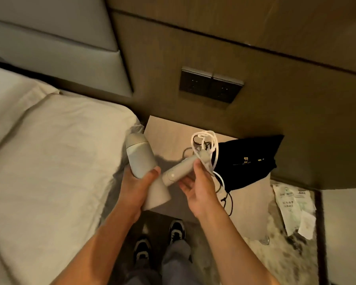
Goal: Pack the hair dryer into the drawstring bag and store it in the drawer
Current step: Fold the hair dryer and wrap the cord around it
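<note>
A pale grey hair dryer [139, 156] is held above the bedside table [164, 128]. My left hand [137, 185] grips its barrel. My right hand [199, 185] holds its folding handle [181, 168], with the white cord [206, 145] bunched in loops at the handle's end. A black drawstring bag [247, 159] lies flat on the right part of the table, its dark strings trailing toward the front edge. No drawer front is visible from this angle.
A bed with white linen [49, 161] runs along the left, close to the table. A dark socket panel [211, 84] is set in the wooden wall behind. Printed papers [292, 204] lie on the floor at right. My shoes [158, 241] stand below the table.
</note>
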